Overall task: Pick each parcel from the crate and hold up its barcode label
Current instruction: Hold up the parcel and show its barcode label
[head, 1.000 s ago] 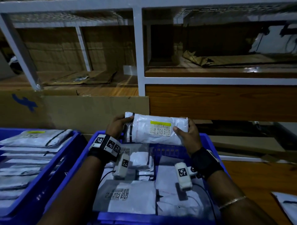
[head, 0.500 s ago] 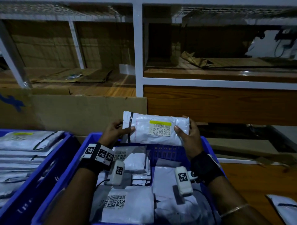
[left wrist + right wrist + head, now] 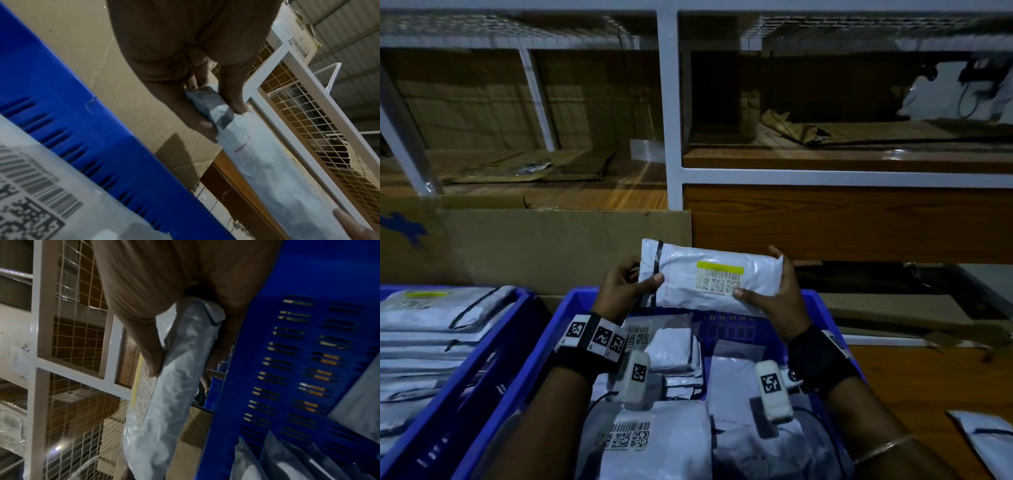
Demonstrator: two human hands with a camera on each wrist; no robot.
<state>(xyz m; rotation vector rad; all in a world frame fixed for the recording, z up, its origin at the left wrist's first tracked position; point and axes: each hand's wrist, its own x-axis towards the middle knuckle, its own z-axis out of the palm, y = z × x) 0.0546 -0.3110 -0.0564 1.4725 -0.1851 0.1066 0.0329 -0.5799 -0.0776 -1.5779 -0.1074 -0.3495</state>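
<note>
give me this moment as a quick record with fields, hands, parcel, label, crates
held item: white plastic mailer parcel, lifted above the blue plastic crate
left hand: grips the parcel's left end, thumb on its front
right hand: grips the right end, thumb below the label
label: yellow-striped barcode label, facing the head camera
crate contents: more white mailer parcels, some with barcodes up
second blue crate: on the left, stacked with parcels
behind: white metal shelving frame, brown cardboard sheet

Open air above the crate (image 3: 571,315); cardboard sheet (image 3: 558,246) blocks beyond.
</note>
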